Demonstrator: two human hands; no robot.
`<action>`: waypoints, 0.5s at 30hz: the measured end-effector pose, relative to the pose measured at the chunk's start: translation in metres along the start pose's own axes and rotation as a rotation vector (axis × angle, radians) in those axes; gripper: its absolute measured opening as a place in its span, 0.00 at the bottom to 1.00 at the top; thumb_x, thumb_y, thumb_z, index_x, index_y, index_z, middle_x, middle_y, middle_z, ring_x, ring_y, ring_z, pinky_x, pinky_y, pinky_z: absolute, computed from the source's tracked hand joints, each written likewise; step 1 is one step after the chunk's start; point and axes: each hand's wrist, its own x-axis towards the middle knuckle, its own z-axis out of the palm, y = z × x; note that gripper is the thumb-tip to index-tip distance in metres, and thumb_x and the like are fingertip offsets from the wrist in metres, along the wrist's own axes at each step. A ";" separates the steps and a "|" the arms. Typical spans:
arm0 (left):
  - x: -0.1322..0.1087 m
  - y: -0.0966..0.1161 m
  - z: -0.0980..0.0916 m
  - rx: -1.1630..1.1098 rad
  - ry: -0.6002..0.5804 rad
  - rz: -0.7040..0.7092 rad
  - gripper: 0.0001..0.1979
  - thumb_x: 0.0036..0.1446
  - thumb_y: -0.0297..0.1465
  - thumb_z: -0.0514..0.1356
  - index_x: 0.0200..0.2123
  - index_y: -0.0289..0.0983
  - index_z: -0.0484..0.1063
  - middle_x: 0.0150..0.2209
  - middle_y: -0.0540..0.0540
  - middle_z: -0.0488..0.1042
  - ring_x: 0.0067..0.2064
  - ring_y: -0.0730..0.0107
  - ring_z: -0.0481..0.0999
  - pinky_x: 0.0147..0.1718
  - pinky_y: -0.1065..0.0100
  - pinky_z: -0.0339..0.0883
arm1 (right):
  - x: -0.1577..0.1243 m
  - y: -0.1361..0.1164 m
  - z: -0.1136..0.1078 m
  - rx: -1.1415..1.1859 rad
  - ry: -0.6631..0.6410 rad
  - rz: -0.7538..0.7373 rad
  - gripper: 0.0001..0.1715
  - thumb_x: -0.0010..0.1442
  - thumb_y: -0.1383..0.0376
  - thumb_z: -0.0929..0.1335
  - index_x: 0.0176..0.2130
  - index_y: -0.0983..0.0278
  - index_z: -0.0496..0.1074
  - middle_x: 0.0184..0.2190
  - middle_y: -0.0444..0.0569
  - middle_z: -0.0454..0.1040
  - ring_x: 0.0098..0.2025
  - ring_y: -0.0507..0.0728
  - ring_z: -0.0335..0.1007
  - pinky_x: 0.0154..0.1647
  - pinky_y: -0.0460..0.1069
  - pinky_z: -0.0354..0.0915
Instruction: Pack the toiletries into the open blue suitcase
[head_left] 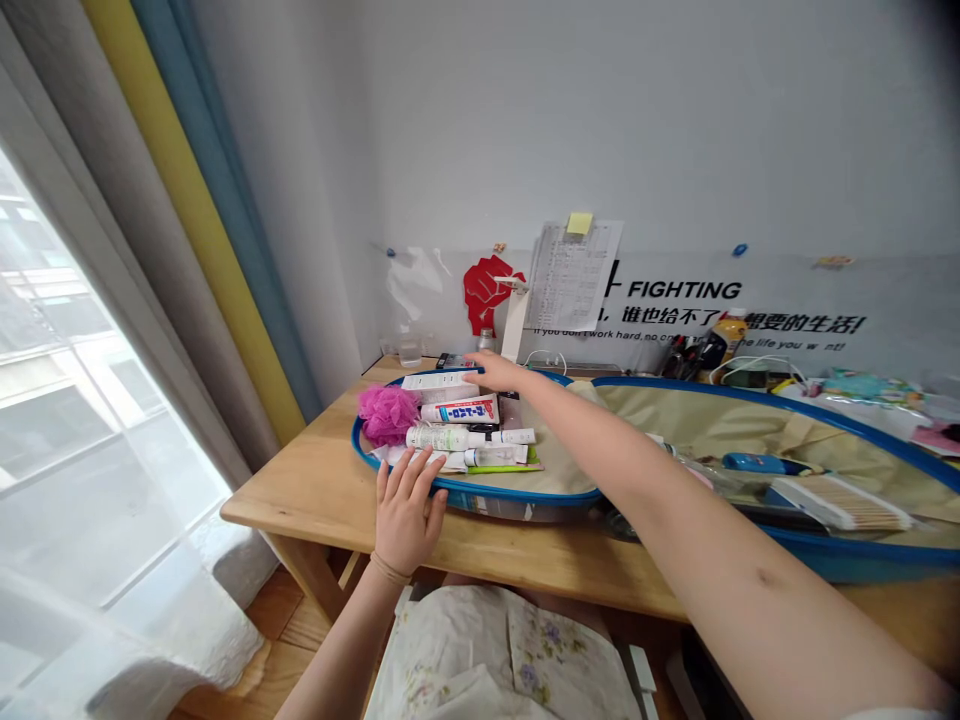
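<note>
A pouch with a blue rim and beige lining lies unzipped on the desk, toiletries filling its left half. My left hand is open, its spread fingers reaching over the near rim beside a white bottle. At the far rim my right hand touches or hovers at the right end of a white box; its fingers are stretched out. Between my hands lie a toothpaste tube, a small clear-and-white tube and a green flat item. A pink bath puff sits at the left end.
To the right, another beige-lined compartment holds a blue-handled item and a pack of cotton swabs. Behind stand a white desk lamp, a plastic cup and an orange bottle. Curtains hang left of the wooden desk.
</note>
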 end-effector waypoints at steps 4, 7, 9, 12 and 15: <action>0.000 0.000 0.001 -0.011 0.002 -0.009 0.20 0.63 0.33 0.51 0.58 0.42 0.69 0.58 0.42 0.71 0.63 0.57 0.64 0.66 0.53 0.41 | -0.025 0.042 -0.058 0.008 0.038 0.129 0.27 0.64 0.55 0.63 0.60 0.60 0.67 0.58 0.53 0.70 0.54 0.55 0.70 0.58 0.49 0.62; 0.000 0.000 0.001 -0.016 0.019 -0.002 0.20 0.64 0.32 0.51 0.57 0.41 0.69 0.58 0.42 0.71 0.63 0.57 0.64 0.66 0.54 0.41 | -0.063 0.088 -0.100 -0.026 0.013 0.285 0.23 0.64 0.56 0.62 0.54 0.62 0.72 0.49 0.52 0.77 0.45 0.54 0.74 0.53 0.50 0.65; 0.000 0.000 0.001 -0.015 0.020 -0.002 0.20 0.64 0.33 0.52 0.58 0.41 0.68 0.58 0.42 0.71 0.63 0.57 0.64 0.66 0.53 0.41 | -0.096 0.117 -0.116 -0.055 -0.063 0.401 0.19 0.63 0.58 0.64 0.47 0.65 0.75 0.40 0.53 0.79 0.38 0.54 0.75 0.46 0.50 0.68; 0.000 0.000 0.002 -0.017 0.025 0.001 0.20 0.64 0.33 0.52 0.58 0.42 0.67 0.58 0.42 0.71 0.63 0.57 0.64 0.66 0.53 0.41 | -0.147 0.149 -0.115 -0.079 -0.243 0.545 0.11 0.60 0.62 0.68 0.38 0.66 0.77 0.31 0.51 0.77 0.31 0.53 0.73 0.37 0.49 0.69; 0.000 0.000 0.002 -0.023 0.035 0.002 0.20 0.64 0.32 0.52 0.58 0.43 0.67 0.58 0.43 0.71 0.63 0.57 0.64 0.66 0.52 0.41 | -0.185 0.167 -0.094 -0.090 -0.342 0.614 0.12 0.61 0.60 0.69 0.40 0.67 0.75 0.35 0.49 0.76 0.33 0.51 0.72 0.37 0.50 0.71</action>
